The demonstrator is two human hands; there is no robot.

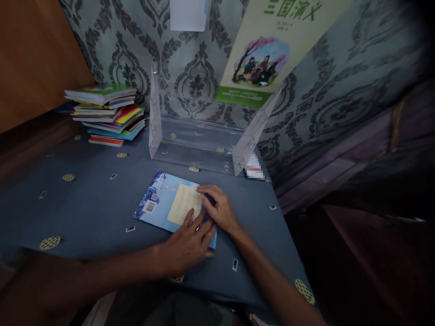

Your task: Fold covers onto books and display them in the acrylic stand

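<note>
A light blue book (166,199) lies flat on the dark blue-grey cloth, its barcode and QR code facing up at the left and a cream text panel near its middle. My left hand (192,240) rests on the near right part of the cover with its fingers spread. Against the right part of the book, my right hand (220,210) reaches over with fingers stretched toward the panel and the thumb apart. The two hands nearly meet, and together they hide the book's right end.
Behind the book stands a clear plastic rack (200,147). An uneven stack of books (112,115) sits at the back left. The patterned cloth (88,208) covers the table, whose right edge drops into shadow. A green and cream poster (261,63) hangs on the patterned wall.
</note>
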